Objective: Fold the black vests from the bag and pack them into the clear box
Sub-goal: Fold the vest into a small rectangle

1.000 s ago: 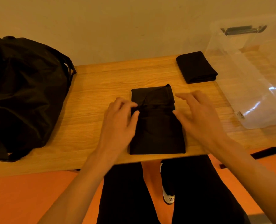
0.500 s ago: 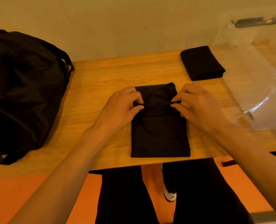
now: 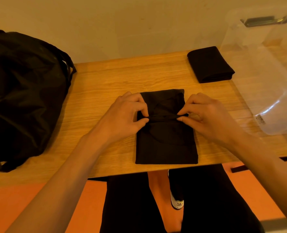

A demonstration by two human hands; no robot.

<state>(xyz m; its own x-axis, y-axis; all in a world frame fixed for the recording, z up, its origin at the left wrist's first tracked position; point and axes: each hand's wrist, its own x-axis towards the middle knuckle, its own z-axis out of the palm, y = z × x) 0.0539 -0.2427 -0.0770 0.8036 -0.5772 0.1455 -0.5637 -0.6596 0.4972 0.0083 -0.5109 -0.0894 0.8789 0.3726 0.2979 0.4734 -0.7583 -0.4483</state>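
A second before, the fingers were loose. Then the left hand (image 3: 124,118) and right hand (image 3: 206,118) pinched the black vest (image 3: 166,145) between their fingertips, so the next fold was probably starting.

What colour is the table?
The table is light brown wood grain; head view shows it.

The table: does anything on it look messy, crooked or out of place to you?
Nothing stands out. The left hand and right hand pinch a fold across the vest, which lies square to the table edge. A folded vest lies beside the clear box, not yet inside.
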